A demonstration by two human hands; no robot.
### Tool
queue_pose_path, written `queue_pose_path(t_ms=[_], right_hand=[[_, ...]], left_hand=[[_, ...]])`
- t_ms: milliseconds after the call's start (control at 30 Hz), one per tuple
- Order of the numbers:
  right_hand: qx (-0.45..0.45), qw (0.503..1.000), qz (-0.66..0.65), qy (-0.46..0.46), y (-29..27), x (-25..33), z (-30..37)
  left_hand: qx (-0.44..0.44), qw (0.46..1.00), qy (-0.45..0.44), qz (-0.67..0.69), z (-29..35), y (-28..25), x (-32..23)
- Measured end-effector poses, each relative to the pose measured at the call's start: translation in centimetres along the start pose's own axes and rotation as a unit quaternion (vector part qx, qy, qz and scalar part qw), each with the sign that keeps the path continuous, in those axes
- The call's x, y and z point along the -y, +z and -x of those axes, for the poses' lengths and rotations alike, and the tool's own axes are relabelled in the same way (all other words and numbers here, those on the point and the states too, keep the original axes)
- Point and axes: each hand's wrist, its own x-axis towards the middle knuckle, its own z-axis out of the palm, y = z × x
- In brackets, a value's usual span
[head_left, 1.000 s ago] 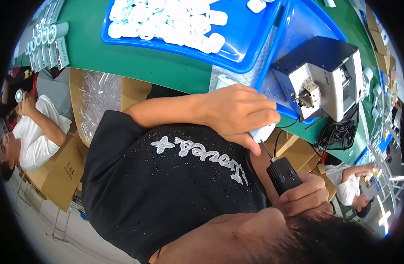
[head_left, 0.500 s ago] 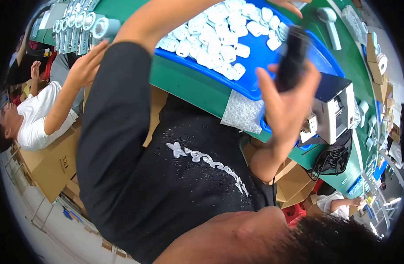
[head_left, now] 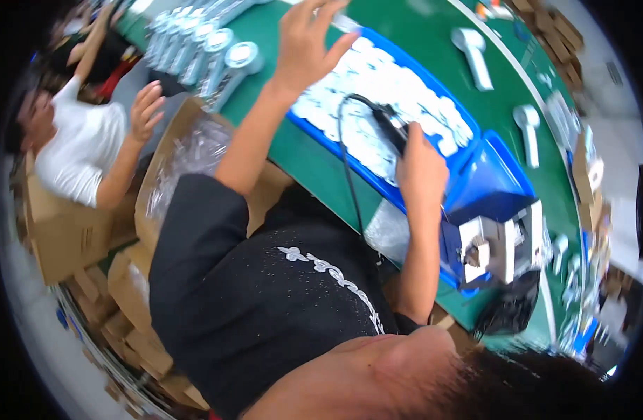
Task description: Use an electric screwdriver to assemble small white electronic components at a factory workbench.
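Note:
My right hand (head_left: 424, 164) is closed around a black corded electric screwdriver (head_left: 389, 131), held over a blue tray (head_left: 377, 180). Its black cord loops from the far end and hangs down past the tray's near edge. Many small white plastic parts (head_left: 367, 73) fill most of the tray. At the tray's far left end, my left hand (head_left: 304, 52) is raised with fingers spread, and I see nothing in its grasp. Just beyond its fingers lies a pale object (head_left: 344, 22), too blurred to name.
A row of pale round-headed handheld devices (head_left: 213, 59) stands at left; similar ones (head_left: 472, 56) lie at right. A blue bin (head_left: 493, 171) and a white-and-black machine (head_left: 503, 245) adjoin the tray. A co-worker (head_left: 90, 140) sits left beside an open carton (head_left: 185, 164).
My right hand has brought the screwdriver leftward and lower over the tray, turning it. My left hand has come back into fuller view near the tray's left end. The whole view has shifted.

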Motion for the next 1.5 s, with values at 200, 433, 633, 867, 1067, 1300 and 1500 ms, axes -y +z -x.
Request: queue_pose_path(t_ms=[200, 433, 633, 867, 1067, 1300, 1500], right_hand=[[-0.054, 0.986, -0.140, 0.070, -4.5, 0.2, 1.4], [-0.094, 0.801, -0.587, 0.066, -7.0, 0.5, 6.8], [-0.027, 0.690, -0.718, 0.090, -5.4, 0.0, 12.7], [-0.129, 0.718, -0.673, 0.120, 0.9, -3.7, 17.6], [-0.356, 0.723, -0.587, 0.070, -3.9, -5.5, 16.1], [-0.526, 0.643, -0.550, 0.089, -7.4, -10.9, 11.7], [-0.385, 0.614, -0.684, -0.079, -8.2, -8.5, 16.2]], left_hand=[[0.059, 0.871, -0.250, -0.419, 13.1, -13.1, 0.4], [0.045, 0.991, -0.113, -0.064, 9.6, -16.7, -4.8], [0.060, 0.863, -0.207, 0.456, 8.3, -12.0, -16.7], [0.292, 0.665, -0.121, 0.677, 7.3, -6.1, -23.9], [0.350, 0.672, -0.108, 0.644, 7.9, -4.2, -24.3], [0.344, 0.635, -0.072, 0.688, 7.7, -2.0, -25.3], [0.348, 0.672, -0.055, 0.651, 7.5, -1.5, -25.0]])
